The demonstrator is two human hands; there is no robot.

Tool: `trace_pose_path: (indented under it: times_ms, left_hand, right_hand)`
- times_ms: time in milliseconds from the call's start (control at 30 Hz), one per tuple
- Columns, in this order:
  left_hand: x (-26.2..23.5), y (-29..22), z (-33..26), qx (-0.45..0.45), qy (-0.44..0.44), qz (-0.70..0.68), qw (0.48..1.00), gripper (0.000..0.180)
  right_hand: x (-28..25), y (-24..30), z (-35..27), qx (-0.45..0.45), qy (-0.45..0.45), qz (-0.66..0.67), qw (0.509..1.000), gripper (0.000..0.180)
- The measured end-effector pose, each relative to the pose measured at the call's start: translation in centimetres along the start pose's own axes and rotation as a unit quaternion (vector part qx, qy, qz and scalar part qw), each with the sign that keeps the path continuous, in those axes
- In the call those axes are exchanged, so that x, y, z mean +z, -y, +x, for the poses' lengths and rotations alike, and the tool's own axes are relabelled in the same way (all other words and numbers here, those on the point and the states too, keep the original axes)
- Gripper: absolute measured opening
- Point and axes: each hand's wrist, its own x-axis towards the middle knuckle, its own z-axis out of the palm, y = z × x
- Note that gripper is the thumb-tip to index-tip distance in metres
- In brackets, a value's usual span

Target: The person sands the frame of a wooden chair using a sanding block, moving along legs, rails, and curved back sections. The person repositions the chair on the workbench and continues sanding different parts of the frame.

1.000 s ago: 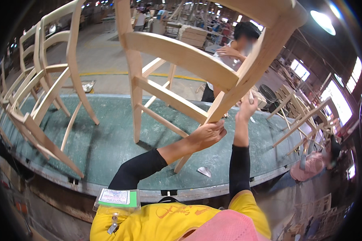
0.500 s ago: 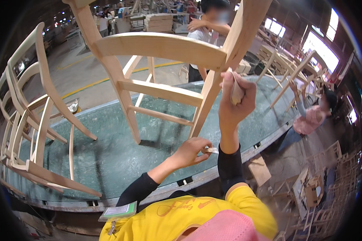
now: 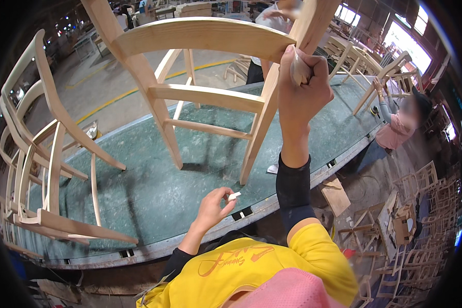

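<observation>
A pale unfinished wooden chair (image 3: 208, 37) stands in front of me on the green tabletop (image 3: 210, 154). My right hand (image 3: 307, 84) is raised, its fingers closed round a small whitish translucent pouch (image 3: 300, 71). The pouch's tip is at the joint between the chair's curved top rail and its right post; whether it touches the wood is hard to tell. Low over the table's near edge, my left hand (image 3: 211, 208) pinches a small white piece (image 3: 234, 196) between thumb and fingers. What that piece is made of cannot be made out.
More bare wooden chairs (image 3: 54, 128) crowd the table's left end. A white scrap (image 3: 272, 169) lies near my right forearm. Far right, a person in pink (image 3: 395, 128) handles another chair (image 3: 377, 84); another person (image 3: 274, 20) stands beyond the table. Boards and chair frames (image 3: 418, 195) fill the lower right.
My view has shifted a little. My right hand has turned, its fist tighter round the pouch near the joint. My left hand has drawn back toward me with the white piece, away from the chair leg.
</observation>
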Motion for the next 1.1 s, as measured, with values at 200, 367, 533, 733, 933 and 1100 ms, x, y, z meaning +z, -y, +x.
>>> trace_pose_path:
  times_ms: [200, 367, 533, 733, 933, 1100]
  left_hand:
    - [-0.6, 0.5, -1.1, -0.023, -0.005, 0.004, 1.0, 0.022]
    - [-0.9, 0.8, -1.5, -0.032, -0.013, -0.008, 0.999, 0.024]
    - [-1.4, 1.1, -1.9, -0.043, -0.015, -0.015, 0.999, 0.023]
    - [-2.1, 1.7, -2.3, -0.051, -0.03, -0.025, 0.998, 0.023]
    - [-2.6, 1.8, -1.6, -0.035, -0.051, -0.021, 0.998, 0.02]
    - [-3.6, 0.5, 0.7, 0.037, -0.103, -0.012, 0.994, 0.021]
  right_hand:
    - [0.0, 0.6, 0.5, 0.006, -0.003, -0.034, 0.999, 0.025]
    - [-0.4, 1.1, 1.1, 0.032, 0.027, -0.078, 0.996, 0.025]
    - [-0.5, 1.2, 1.0, 0.028, 0.031, -0.085, 0.996, 0.024]
    - [-0.6, 0.9, 0.5, 0.025, 0.059, -0.096, 0.993, 0.021]
    - [-1.1, 0.2, -0.2, 0.011, 0.088, -0.097, 0.991, 0.016]
    - [-1.5, -0.7, -1.0, -0.011, 0.123, -0.101, 0.987, 0.015]
